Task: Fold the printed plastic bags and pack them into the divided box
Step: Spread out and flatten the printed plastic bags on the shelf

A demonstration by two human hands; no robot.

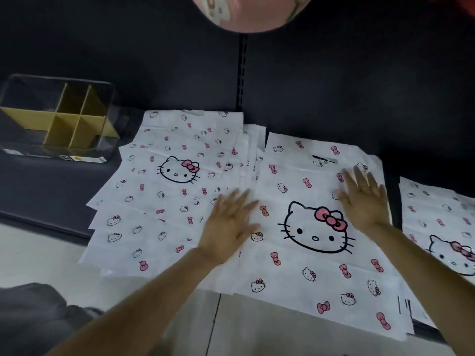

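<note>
A white plastic bag [303, 273] printed with a cartoon cat face and pink bows lies flat in the middle of the surface. My left hand [231, 222] rests flat on its left edge, fingers spread and straight. My right hand [365, 199] lies flat on its upper right part, fingers straight. A fanned stack of the same printed bags [159, 191] lies to the left, partly under the middle bag. More such bags [442, 227] sit at the far right edge. The divided box [15, 152], clear with yellow partitions, stands at the back left, holding nothing that I can see.
A dark wall [334, 86] with a slotted vertical rail rises behind the bags. The bags overhang a dark mat [46, 191] onto a pale floor or surface [257, 335]. Dark cloth [33, 317] lies at the lower left. A pink rounded object [249, 11] hangs at the top.
</note>
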